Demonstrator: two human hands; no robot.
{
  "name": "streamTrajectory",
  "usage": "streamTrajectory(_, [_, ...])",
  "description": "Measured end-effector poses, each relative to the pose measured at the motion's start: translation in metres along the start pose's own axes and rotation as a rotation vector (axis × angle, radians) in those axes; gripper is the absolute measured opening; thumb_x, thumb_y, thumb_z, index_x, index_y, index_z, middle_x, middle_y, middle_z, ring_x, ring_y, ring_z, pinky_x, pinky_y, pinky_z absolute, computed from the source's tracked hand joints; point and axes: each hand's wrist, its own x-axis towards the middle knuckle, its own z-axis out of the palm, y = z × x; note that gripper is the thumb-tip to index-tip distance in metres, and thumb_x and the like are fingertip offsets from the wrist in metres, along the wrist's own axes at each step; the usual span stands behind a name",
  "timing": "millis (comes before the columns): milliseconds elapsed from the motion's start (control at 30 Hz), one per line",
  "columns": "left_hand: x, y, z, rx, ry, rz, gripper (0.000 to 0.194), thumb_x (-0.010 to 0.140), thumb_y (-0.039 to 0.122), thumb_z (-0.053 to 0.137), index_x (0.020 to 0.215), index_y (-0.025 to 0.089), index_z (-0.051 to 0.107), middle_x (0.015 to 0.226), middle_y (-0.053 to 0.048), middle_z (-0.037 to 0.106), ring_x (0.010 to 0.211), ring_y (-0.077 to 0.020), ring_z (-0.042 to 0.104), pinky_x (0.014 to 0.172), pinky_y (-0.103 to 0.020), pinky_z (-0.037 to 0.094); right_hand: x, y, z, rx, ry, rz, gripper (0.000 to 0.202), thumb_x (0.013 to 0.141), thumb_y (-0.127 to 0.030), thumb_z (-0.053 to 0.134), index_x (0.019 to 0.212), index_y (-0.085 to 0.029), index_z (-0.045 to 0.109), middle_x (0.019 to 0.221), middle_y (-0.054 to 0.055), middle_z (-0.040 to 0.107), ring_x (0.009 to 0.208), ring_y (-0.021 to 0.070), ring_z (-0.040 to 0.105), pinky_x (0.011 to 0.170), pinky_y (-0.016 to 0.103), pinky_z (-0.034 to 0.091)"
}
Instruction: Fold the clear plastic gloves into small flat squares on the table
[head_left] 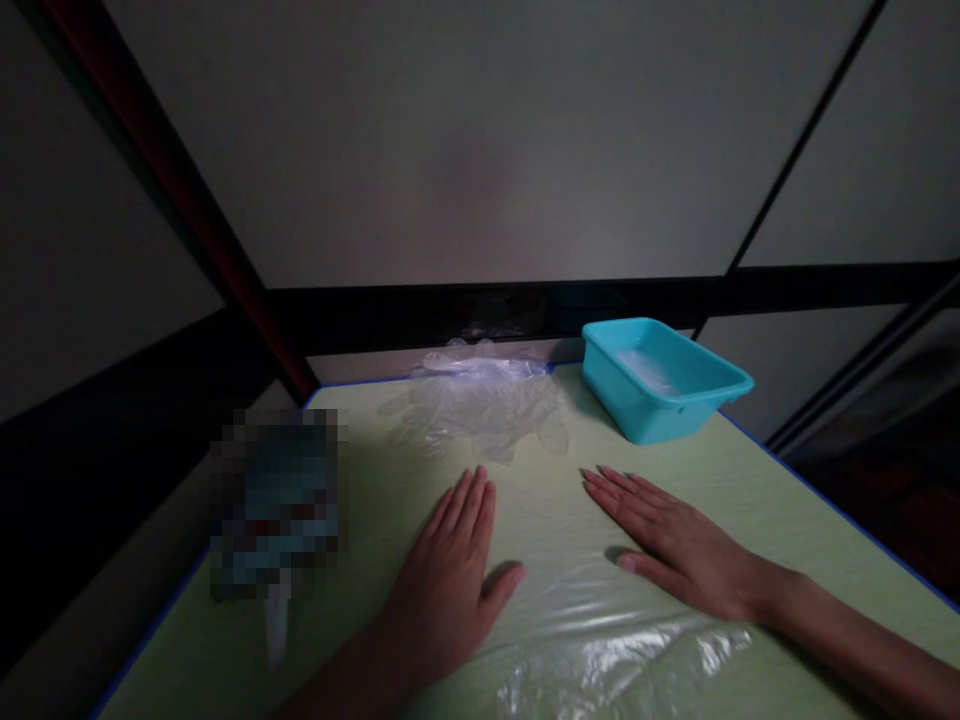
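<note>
My left hand (pixel 457 570) lies palm down on the pale green table (pixel 360 500), fingers stretched out and thumb apart, holding nothing. To the right, my right hand (pixel 675 545) rests flat in the same way, its fingers pointing up and left. Between and below the hands a clear plastic sheet (pixel 615 660) is spread, wrinkled and shiny near the bottom edge. Beyond my fingertips lies a loose pile of thin transparent plastic gloves (pixel 487 400).
A turquoise basin (pixel 660 420) stands at the back right corner with something clear inside. At the left edge sits a blurred bluish-green object (pixel 289 500) with a pale strip below it. Grey panels with a black band rise behind the table.
</note>
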Motion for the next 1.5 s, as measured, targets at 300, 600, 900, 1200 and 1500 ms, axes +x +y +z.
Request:
streamTrajectory(300, [0.0, 0.002, -0.005, -0.001, -0.055, -0.054, 0.071, 0.08, 0.046, 0.047, 0.13, -0.003, 0.033, 0.138, -0.025, 0.027, 0.128, -0.0307, 0.025, 0.102, -0.042, 0.031, 0.012, -0.01, -0.013, 0.089, -0.01, 0.051, 0.062, 0.09, -0.043, 0.037, 0.141, -0.017, 0.011, 0.146, 0.009, 0.009, 0.133, 0.0247, 0.01, 0.106, 0.047, 0.018])
streamTrajectory(600, [-0.001, 0.005, -0.003, -0.109, 0.087, 0.017, 0.054, 0.077, 0.023, 0.051, 0.127, 0.007, 0.04, 0.135, -0.018, 0.04, 0.128, -0.0289, 0.029, 0.102, -0.047, 0.03, 0.098, -0.079, -0.015, 0.168, -0.033, -0.281, 0.071, 0.089, -0.048, 0.037, 0.139, -0.003, 0.014, 0.144, 0.017, 0.009, 0.133, 0.0229, 0.005, 0.109, 0.039, 0.013])
streamTrajectory(900, [0.001, 0.004, 0.005, -0.085, -0.013, -0.008, 0.058, 0.079, 0.026, 0.046, 0.132, 0.006, 0.035, 0.137, -0.019, 0.035, 0.128, -0.0271, 0.029, 0.101, -0.045, 0.031, 0.106, -0.081, 0.013, 0.209, -0.094, -0.313, 0.073, 0.09, -0.048, 0.034, 0.138, 0.002, 0.01, 0.144, 0.018, 0.003, 0.133, 0.0225, -0.003, 0.11, 0.037, 0.006])
streamTrajectory(1200, [0.003, 0.005, -0.008, -0.026, -0.181, -0.088, 0.073, 0.081, 0.048, 0.045, 0.132, -0.001, 0.032, 0.141, -0.023, 0.021, 0.13, -0.0315, 0.017, 0.104, -0.044, 0.026, 0.07, -0.046, 0.013, 0.146, -0.048, -0.25, 0.071, 0.09, -0.049, 0.034, 0.141, -0.009, 0.003, 0.145, 0.013, 0.004, 0.133, 0.0222, 0.005, 0.11, 0.039, 0.013])
streamTrajectory(1500, [0.001, 0.001, -0.004, 0.024, -0.103, -0.04, 0.072, 0.082, 0.049, 0.044, 0.132, -0.001, 0.032, 0.141, -0.023, 0.023, 0.13, -0.0309, 0.019, 0.103, -0.043, 0.029, 0.033, -0.011, 0.006, -0.045, -0.044, -0.063, 0.068, 0.091, -0.048, 0.032, 0.141, -0.012, 0.006, 0.146, 0.01, 0.004, 0.133, 0.0236, 0.007, 0.109, 0.041, 0.015])
